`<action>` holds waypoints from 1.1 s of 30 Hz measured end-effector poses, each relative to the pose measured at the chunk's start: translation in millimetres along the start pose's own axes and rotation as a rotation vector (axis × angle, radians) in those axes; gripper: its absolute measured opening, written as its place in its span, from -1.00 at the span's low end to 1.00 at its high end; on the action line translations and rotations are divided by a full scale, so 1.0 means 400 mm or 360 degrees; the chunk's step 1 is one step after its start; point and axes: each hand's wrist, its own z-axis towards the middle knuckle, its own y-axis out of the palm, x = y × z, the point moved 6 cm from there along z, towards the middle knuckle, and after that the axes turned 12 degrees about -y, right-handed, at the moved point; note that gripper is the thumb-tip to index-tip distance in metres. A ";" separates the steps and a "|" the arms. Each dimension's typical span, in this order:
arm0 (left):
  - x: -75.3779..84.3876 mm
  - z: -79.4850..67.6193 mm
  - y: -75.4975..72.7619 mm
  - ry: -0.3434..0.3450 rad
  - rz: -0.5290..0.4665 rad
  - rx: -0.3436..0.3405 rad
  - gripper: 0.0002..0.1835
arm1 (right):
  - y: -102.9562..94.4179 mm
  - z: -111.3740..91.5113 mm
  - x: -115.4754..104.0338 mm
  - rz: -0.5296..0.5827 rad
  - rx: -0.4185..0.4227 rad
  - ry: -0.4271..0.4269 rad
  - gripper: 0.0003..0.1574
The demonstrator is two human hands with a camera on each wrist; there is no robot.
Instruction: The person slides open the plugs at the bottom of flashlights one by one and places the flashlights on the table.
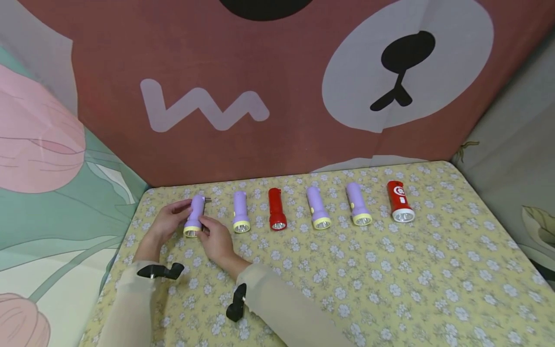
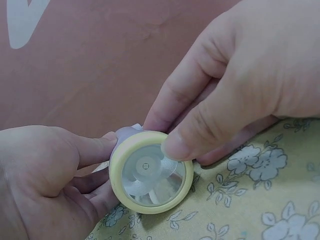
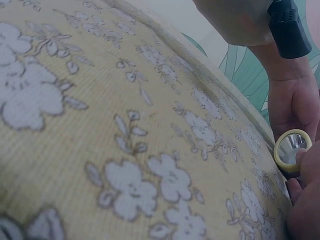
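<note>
At the left end of a row of flashlights, a purple flashlight (image 1: 197,208) with a yellow rim is between both hands, lens toward the person. Two metal plug prongs (image 1: 208,199) stick out from its far end, to the right. My left hand (image 1: 166,222) grips the body from the left, thumb above and fingers below in the left wrist view. From the right, my right hand (image 1: 218,241) pinches the head end. Its thumb (image 2: 180,145) lies over the edge of the clear lens (image 2: 145,185). In the right wrist view the flashlight (image 3: 281,152) is partly covered by fingers.
To the right stand, in a row, a purple flashlight (image 1: 240,207), a red one (image 1: 275,205), two more purple ones (image 1: 316,202) and a red-and-white one (image 1: 396,197). A floral cloth (image 1: 368,289) covers the table. A printed fabric backdrop (image 1: 295,144) rises behind its far edge.
</note>
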 end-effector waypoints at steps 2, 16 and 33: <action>-0.001 0.000 0.000 0.0000 -0.0003 0.0003 -0.40 | -0.001 -0.001 -0.002 0.0000 -0.0007 -0.0001 -0.46; 0.000 -0.003 -0.002 0.0017 0.0036 -0.0004 -0.37 | 0.004 -0.008 -0.002 0.0042 -0.0247 0.0031 -0.33; 0.038 -0.047 -0.036 0.0088 0.0247 -0.0066 -0.31 | -0.050 -0.013 -0.064 -0.0117 -0.0634 -0.0121 -0.15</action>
